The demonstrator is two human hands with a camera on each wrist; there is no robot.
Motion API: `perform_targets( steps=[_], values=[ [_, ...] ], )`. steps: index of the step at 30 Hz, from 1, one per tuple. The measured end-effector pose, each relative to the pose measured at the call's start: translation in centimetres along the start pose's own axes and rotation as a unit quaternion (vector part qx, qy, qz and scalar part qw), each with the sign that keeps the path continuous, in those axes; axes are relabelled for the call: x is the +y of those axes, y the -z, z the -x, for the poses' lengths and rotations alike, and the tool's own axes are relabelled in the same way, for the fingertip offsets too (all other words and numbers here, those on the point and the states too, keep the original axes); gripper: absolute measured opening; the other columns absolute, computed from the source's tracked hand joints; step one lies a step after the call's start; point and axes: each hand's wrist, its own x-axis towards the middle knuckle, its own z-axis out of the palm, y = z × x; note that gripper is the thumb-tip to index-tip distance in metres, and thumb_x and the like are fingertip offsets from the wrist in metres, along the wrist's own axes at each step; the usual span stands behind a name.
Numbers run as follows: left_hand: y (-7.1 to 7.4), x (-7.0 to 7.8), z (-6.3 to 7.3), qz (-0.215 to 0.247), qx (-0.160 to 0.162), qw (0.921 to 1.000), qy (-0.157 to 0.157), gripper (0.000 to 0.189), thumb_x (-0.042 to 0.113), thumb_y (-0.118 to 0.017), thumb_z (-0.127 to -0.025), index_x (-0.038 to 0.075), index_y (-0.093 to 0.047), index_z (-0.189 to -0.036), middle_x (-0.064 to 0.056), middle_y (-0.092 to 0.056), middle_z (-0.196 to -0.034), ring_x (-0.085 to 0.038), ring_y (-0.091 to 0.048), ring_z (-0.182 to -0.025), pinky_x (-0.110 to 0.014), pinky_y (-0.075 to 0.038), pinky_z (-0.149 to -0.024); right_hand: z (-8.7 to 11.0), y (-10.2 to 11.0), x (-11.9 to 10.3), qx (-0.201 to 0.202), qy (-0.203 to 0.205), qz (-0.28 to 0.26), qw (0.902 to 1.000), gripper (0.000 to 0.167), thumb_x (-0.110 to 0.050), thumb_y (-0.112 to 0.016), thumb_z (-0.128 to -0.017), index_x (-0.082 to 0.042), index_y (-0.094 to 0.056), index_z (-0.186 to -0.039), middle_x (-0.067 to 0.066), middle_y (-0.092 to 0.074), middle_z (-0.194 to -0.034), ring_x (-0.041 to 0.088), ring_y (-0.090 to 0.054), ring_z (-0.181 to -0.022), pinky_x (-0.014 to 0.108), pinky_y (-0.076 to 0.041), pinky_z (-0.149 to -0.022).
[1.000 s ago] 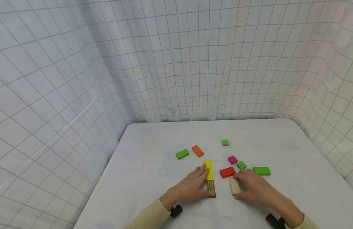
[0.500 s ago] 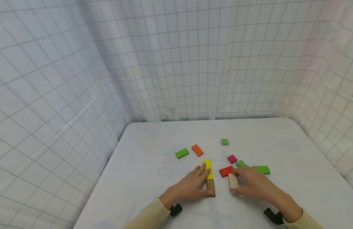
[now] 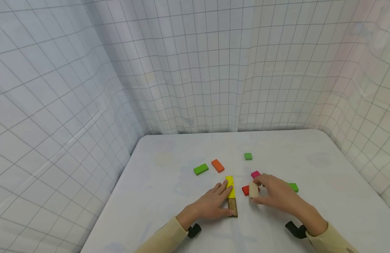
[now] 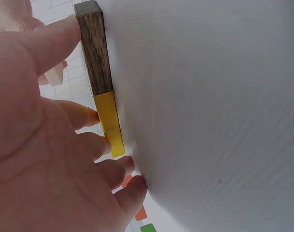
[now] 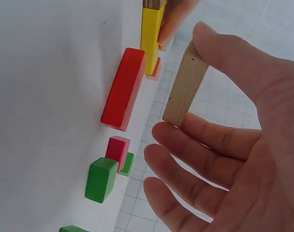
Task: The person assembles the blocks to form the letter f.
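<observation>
We count four green blocks (image 3: pixel 201 169) (image 3: pixel 248 156) (image 3: pixel 294 187) (image 5: pixel 99 180), one orange block (image 3: pixel 218 166), one red block (image 3: pixel 245 190), one pink block (image 3: pixel 255 174), one pale block (image 3: pixel 253 190), one brown block (image 3: pixel 232 207), at least one yellow block (image 3: pixel 232 193).

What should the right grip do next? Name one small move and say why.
Probably ease the plain wooden block left, toward the yellow-and-brown row: the right grip pinches it clear of the table, and the left grip touches that row, seemingly steadying it.
</observation>
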Motion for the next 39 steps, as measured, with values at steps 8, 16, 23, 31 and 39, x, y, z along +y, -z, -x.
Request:
perform_targets(
  steps=[8, 16, 23, 31, 39],
  values=[
    [0.0, 0.0, 0.1, -0.004, 0.001, 1.0, -0.008, 0.088, 0.062, -0.055, -0.096, 0.02, -0.017, -0.163, -0.003, -0.002, -0.169, -0.027, -0.01, -0.154, -0.047, -0.023, -0.119, -1.5, 0.3, -0.2, 0.029, 0.032, 0.003, 0.999, 0.058, -0.046, -0.089, -0.073, -0.014, -0.067, -0.116, -0.006, -0.065, -0.102, 0.02, -0.064, -0.094, 0.037, -0.055, -0.074],
    [-0.1, -0.3, 0.0, -0.01, 0.003, 0.9998, -0.014, 0.086, 0.061, -0.053, -0.097, 0.02, -0.016, -0.163, -0.003, -0.001, -0.169, -0.027, -0.01, -0.154, -0.047, -0.022, -0.119, -3.7, 0.4, -0.2, 0.042, 0.037, -0.003, 0.9984, 0.061, -0.048, -0.088, -0.075, -0.011, -0.067, -0.118, 0.0, -0.067, -0.106, 0.02, -0.062, -0.089, 0.034, -0.055, -0.073],
    [-0.2, -0.2, 0.0, -0.011, -0.001, 0.9999, -0.01, 0.087, 0.062, -0.053, -0.096, 0.02, -0.017, -0.163, -0.002, -0.002, -0.169, -0.026, -0.01, -0.154, -0.047, -0.023, -0.119, -5.4, 0.5, -0.3, 0.024, 0.013, -0.016, 0.9995, 0.062, -0.047, -0.087, -0.076, -0.01, -0.067, -0.121, 0.003, -0.067, -0.11, 0.022, -0.066, -0.092, 0.033, -0.056, -0.072],
    [-0.4, -0.4, -0.1, -0.022, 0.002, 0.9996, -0.016, 0.087, 0.064, -0.05, -0.097, 0.021, -0.015, -0.163, -0.003, -0.001, -0.169, -0.028, -0.01, -0.153, -0.048, -0.024, -0.119, -7.1, 0.4, -0.5, 0.022, 0.02, 0.009, 0.9995, 0.06, -0.047, -0.084, -0.08, -0.008, -0.067, -0.121, 0.007, -0.069, -0.111, 0.024, -0.064, -0.099, 0.043, -0.056, -0.082],
    [-0.4, -0.4, -0.2, -0.023, -0.002, 0.9997, -0.01, 0.087, 0.065, -0.049, -0.096, 0.022, -0.015, -0.163, -0.002, -0.001, -0.169, -0.027, -0.01, -0.154, -0.049, -0.024, -0.119, -8.9, -0.4, -0.6, 0.01, 0.02, 0.012, 0.9997, 0.062, -0.048, -0.083, -0.08, -0.008, -0.066, -0.124, 0.004, -0.068, -0.113, 0.022, -0.063, -0.102, 0.045, -0.055, -0.087]
  ],
)
